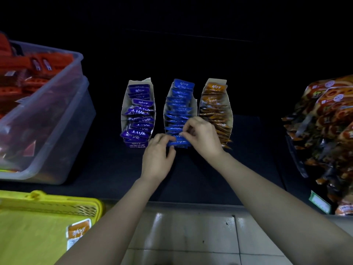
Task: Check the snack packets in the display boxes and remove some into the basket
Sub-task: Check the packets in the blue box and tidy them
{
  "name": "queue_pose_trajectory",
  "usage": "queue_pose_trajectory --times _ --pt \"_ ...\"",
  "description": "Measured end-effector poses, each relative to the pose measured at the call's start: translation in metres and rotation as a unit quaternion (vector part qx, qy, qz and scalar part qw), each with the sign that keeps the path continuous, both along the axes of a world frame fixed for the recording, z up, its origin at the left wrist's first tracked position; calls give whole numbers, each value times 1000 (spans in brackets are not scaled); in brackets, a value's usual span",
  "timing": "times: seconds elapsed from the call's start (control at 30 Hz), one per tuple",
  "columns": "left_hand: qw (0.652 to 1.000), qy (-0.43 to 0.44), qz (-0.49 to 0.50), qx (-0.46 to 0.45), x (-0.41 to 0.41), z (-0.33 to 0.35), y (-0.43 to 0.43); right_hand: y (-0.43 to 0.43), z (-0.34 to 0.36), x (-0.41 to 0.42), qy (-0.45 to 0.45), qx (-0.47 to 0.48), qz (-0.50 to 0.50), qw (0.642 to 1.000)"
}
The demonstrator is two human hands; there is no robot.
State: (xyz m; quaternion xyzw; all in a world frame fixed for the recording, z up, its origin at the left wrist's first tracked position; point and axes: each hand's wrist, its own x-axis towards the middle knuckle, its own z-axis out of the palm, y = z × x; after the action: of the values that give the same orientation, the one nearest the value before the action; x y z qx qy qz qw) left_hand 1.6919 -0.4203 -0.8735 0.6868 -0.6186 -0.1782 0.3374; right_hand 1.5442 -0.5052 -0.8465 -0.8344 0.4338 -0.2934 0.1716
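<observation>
Just inside the shelf edge [191,200], left hand [157,159] and right hand [202,134] pinch blue packets [178,111].

Three display boxes [215,104], one basket [47,205], two hands [156,157]

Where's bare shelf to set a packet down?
Free: dark shelf between clear bin and purple box; also between orange box and right bags. Crowded: boxes side by side, both hands at blue box.
</observation>
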Motion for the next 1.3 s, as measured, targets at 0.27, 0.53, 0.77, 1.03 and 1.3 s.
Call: queue_pose_trajectory --times 0.27,0.53,0.77,1.03,1.3 --pt "1000 -26 -9 -14 0 2 1 0 0 -10 7 -84 -19 996" --pt "1000 -18 -1 -7 -2 4 3 -2 8 -22 -107 -29 -40 993" --pt "989 48 88 -111 -25 28 2 4 32 -23 -287 145 -69 944" --pt "988 83 66 -110 -43 48 -4 13 57 -17 -433 317 -13 844" --pt "926 362 79 -75 -36 51 -7 12 54 -22 -401 294 -3 868"
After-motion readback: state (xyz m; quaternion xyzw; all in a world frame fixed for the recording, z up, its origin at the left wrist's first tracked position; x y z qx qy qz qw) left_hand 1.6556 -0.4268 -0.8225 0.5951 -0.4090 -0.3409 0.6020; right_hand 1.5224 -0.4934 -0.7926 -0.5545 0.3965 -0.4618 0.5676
